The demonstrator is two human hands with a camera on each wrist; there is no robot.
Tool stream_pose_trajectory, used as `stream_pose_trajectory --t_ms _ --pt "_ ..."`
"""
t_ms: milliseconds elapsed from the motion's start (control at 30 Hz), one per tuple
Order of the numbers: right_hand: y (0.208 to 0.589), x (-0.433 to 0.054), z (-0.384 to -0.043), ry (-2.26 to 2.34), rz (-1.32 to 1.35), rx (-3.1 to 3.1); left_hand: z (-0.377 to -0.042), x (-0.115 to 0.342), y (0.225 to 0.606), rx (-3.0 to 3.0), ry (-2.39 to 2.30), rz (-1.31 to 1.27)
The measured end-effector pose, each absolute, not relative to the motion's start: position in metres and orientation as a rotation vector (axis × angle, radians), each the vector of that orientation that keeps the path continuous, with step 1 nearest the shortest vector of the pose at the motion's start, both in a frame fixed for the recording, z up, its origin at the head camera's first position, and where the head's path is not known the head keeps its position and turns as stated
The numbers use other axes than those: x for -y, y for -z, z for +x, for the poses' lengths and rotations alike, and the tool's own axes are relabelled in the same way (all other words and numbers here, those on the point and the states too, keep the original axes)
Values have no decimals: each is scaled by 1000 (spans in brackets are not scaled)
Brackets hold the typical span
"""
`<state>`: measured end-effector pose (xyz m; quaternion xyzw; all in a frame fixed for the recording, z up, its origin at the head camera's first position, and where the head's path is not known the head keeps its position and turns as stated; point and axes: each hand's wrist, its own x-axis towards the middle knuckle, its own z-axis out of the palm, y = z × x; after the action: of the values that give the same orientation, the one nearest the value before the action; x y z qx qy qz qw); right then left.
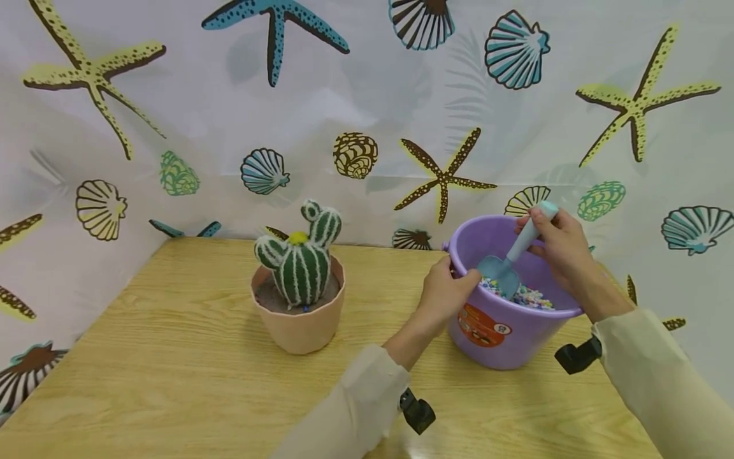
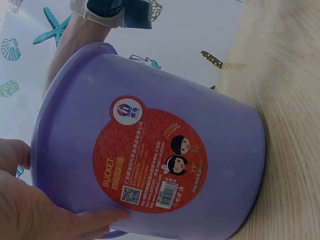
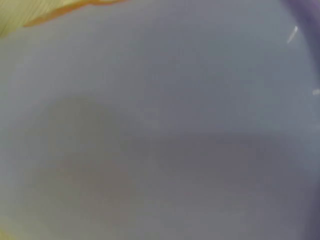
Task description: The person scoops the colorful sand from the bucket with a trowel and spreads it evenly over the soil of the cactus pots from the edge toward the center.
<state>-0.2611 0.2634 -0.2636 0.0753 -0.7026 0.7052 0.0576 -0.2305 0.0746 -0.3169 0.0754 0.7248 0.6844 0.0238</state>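
A purple bucket (image 1: 504,352) with a red label stands at the right of the table and holds small multicoloured beads (image 1: 534,298). My left hand (image 1: 440,294) grips its left rim, thumb at the edge; the left wrist view shows fingers (image 2: 102,218) against the outer wall below the label. My right hand (image 1: 564,245) holds a light blue toy shovel (image 1: 523,243) by its handle, over the bucket's right side. The shovel slants down into the bucket, its blade among the beads. In the right wrist view the bucket's wall (image 3: 200,90) fills nearly everything, blurred, hiding hand and shovel.
A knitted green cactus (image 1: 301,277) in a peach pot (image 1: 301,331) stands left of the bucket on the wooden table (image 1: 189,370). Behind the table hangs a white cloth (image 1: 309,115) printed with starfish and shells, close behind the bucket.
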Motion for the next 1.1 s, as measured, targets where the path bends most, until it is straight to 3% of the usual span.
stream_pose_trajectory --t_ms 433,1100 --pt "247 -280 -268 -1958 141 2118 -221 -72 315 -2283 -2158 188" --pt "262 -301 -282 -1436 -83 2413 -222 -60 326 -2116 -2191 322"
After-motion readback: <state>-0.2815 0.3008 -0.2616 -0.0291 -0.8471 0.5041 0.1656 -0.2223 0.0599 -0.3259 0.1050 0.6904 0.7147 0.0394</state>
